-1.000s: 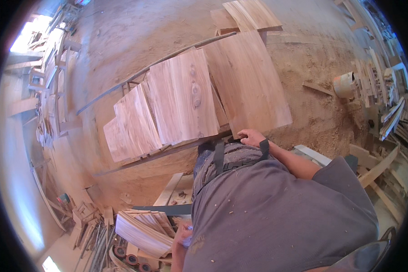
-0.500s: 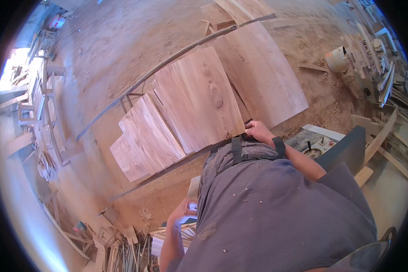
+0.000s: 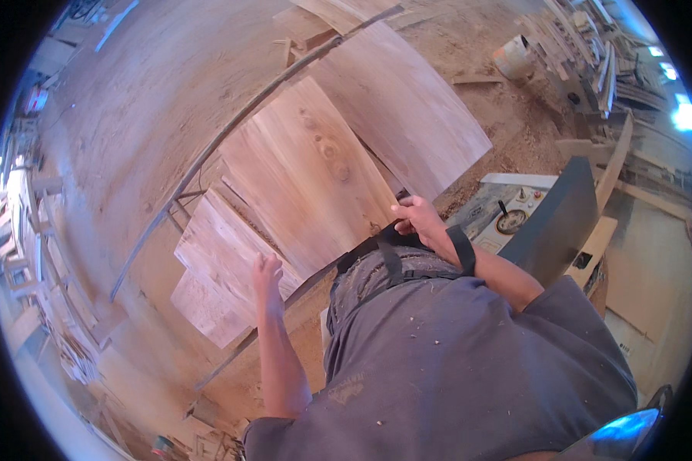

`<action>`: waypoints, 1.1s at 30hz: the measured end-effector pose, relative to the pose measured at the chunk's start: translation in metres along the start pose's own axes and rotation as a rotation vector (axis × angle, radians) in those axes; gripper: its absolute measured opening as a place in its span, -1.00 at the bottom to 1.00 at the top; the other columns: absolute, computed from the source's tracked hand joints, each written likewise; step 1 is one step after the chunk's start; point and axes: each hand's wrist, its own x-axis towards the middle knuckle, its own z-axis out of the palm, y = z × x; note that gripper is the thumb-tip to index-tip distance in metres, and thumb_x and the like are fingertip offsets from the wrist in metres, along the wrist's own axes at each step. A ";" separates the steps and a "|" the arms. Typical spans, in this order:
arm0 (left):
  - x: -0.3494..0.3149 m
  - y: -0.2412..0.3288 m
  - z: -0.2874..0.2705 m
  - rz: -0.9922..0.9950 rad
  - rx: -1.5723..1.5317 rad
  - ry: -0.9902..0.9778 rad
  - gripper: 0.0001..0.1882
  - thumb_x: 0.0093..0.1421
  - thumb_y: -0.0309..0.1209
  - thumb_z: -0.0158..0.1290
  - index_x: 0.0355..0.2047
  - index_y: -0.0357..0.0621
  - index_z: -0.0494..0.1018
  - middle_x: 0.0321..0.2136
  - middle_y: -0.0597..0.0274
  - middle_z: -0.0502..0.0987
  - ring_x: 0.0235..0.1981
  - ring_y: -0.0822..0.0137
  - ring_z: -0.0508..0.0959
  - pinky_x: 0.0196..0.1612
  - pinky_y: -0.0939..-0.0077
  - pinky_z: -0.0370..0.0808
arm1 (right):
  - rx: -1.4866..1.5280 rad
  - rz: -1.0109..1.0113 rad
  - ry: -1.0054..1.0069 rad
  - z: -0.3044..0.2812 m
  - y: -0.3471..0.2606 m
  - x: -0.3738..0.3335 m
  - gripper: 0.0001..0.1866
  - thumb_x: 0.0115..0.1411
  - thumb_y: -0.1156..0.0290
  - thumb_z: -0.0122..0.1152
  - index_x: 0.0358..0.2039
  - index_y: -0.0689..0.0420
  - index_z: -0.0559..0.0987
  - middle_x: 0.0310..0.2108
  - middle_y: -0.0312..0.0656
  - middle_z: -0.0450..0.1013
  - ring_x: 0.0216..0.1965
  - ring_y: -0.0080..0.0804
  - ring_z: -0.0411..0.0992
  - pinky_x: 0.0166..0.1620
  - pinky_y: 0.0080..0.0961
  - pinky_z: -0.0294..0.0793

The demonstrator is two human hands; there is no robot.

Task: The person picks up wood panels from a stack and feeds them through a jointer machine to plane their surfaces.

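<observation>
Several wide wooden panels lie in a row on a rail frame in front of me. My left hand [image 3: 267, 274] is raised over the light, shorter panel [image 3: 221, 244] at the left. Its fingers are loosely bent and slightly apart, with nothing visible in them. At the near corner of the knotty middle panel [image 3: 315, 165] is my right hand [image 3: 423, 219], thumb and fingers apart. Nothing shows in its grasp; whether a fingertip touches the panel edge, I cannot tell. Beyond it lies a broad panel [image 3: 415, 115], with a dark gap between the two.
A machine control panel [image 3: 511, 219] with a lever and dial sits at my right beside a dark upright plate [image 3: 555, 223]. Farther right stand a bucket [image 3: 514, 58] and stacked wood strips. A long curved rail [image 3: 207, 150] runs behind the panels. Sawdust covers the floor.
My left hand has come up from beside my body to over the left panel. My right hand has loosened from the middle panel's corner. The view has shifted.
</observation>
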 end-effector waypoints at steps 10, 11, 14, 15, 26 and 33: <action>0.031 0.037 0.053 -0.078 -0.300 -0.042 -0.53 0.48 -0.24 -0.12 0.18 -0.42 0.37 0.12 -0.04 0.52 0.09 0.08 0.56 0.19 0.21 0.51 | -0.062 -0.193 -0.249 -0.008 -0.033 -0.011 -0.76 0.21 0.39 0.40 -0.22 0.21 0.54 -0.45 -0.30 0.49 -0.58 -0.60 0.45 -0.50 -0.64 0.45; 0.029 0.037 0.056 -0.076 -0.292 -0.032 -0.53 0.49 -0.24 -0.13 0.18 -0.42 0.37 0.11 -0.05 0.52 0.10 0.07 0.55 0.19 0.19 0.50 | -0.040 -0.178 -0.272 -0.011 -0.037 -0.013 -0.76 0.20 0.39 0.41 -0.23 0.19 0.53 -0.45 -0.31 0.48 -0.57 -0.60 0.45 -0.49 -0.64 0.43; 0.017 0.042 0.067 -0.071 -0.267 -0.010 -0.51 0.49 -0.23 -0.16 0.19 -0.44 0.36 0.11 -0.05 0.52 0.12 0.04 0.54 0.21 0.13 0.48 | -0.005 -0.194 -0.258 -0.022 -0.040 -0.019 -0.76 0.19 0.40 0.42 -0.24 0.17 0.53 -0.45 -0.31 0.47 -0.56 -0.59 0.44 -0.48 -0.65 0.43; 0.006 0.048 0.079 -0.073 -0.265 -0.016 -0.51 0.49 -0.23 -0.17 0.20 -0.44 0.35 0.12 -0.05 0.51 0.12 0.03 0.53 0.22 0.11 0.48 | 0.013 -0.194 -0.256 -0.031 -0.037 -0.020 -0.76 0.18 0.40 0.43 -0.24 0.17 0.53 -0.44 -0.31 0.47 -0.55 -0.60 0.44 -0.46 -0.65 0.44; -0.062 0.117 0.205 0.035 -0.003 -0.105 -0.44 0.50 -0.14 -0.20 0.29 -0.36 0.28 0.22 -0.09 0.41 0.19 -0.05 0.48 0.27 0.02 0.43 | 0.325 -0.312 -0.381 -0.143 -0.001 -0.036 -0.72 0.16 0.44 0.42 -0.16 0.18 0.55 -0.32 -0.27 0.54 -0.35 -0.50 0.52 -0.23 -0.56 0.56; -0.076 0.126 0.323 0.087 0.085 -0.284 -0.43 0.50 -0.11 -0.26 0.29 -0.31 0.31 0.21 -0.05 0.45 0.18 -0.04 0.49 0.26 0.03 0.44 | 1.141 -0.510 -0.297 -0.174 -0.005 -0.069 -0.37 0.17 0.64 0.27 0.28 0.26 0.38 0.12 -0.08 0.48 0.14 -0.27 0.47 0.18 -0.31 0.51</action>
